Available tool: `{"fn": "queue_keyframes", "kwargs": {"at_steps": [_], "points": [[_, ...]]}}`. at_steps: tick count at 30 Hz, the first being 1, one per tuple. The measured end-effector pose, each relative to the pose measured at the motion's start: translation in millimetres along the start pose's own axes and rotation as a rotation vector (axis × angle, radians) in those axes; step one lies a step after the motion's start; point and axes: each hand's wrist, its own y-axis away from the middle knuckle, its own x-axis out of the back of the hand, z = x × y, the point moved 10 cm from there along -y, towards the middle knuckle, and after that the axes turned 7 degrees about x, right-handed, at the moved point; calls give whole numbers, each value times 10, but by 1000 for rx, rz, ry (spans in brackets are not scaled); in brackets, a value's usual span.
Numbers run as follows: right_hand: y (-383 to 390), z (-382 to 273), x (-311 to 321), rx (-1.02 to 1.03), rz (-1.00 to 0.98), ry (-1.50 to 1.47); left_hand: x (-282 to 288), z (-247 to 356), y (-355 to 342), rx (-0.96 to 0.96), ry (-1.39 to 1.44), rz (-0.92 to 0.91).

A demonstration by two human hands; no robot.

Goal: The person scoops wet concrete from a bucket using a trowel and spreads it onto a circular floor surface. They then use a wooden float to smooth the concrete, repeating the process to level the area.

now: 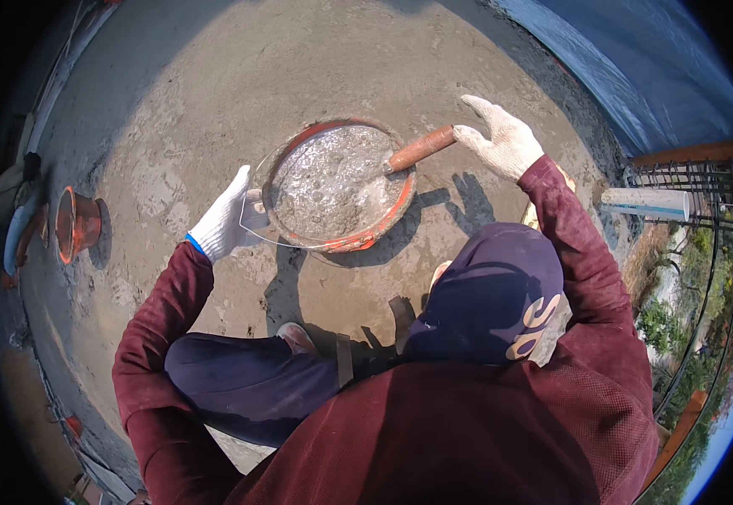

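Observation:
An orange bucket (377, 239) full of wet grey mortar (329, 181) stands in front of me on the rough concrete. A tool with a reddish-brown wooden handle (421, 149) leans over its right rim; the head is sunk in the mortar, so I cannot tell its kind. My right hand (501, 139), in a white knit glove, is spread open beside the handle's end, not wrapped round it. At the bucket's left side is my left hand (222, 217), also gloved, thumb stretched up and fingers near the rim. The bucket's thin wire handle (278, 242) passes by its fingers.
A smaller orange bucket (78, 224) sits at the left. Blue sheeting (627, 67) borders the far right. A pale blue pipe (646, 204) and metal bars (695, 181) stick out at the right edge, with plants beyond. My bent knees flank the near side.

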Motion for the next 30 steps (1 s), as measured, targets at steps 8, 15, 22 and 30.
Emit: {"fn": "queue_keyframes", "kwargs": {"at_steps": [8, 15, 22, 30], "points": [[-657, -950, -884, 213, -819, 348, 314, 668, 445, -318, -37, 357], [-219, -1185, -1141, 322, -822, 300, 294, 1249, 976, -848, 79, 377], [83, -934, -688, 154, -664, -67, 525, 1403, 1319, -905, 143, 450], [530, 207, 10, -247, -582, -617, 313, 1618, 1618, -901, 85, 404]]}}
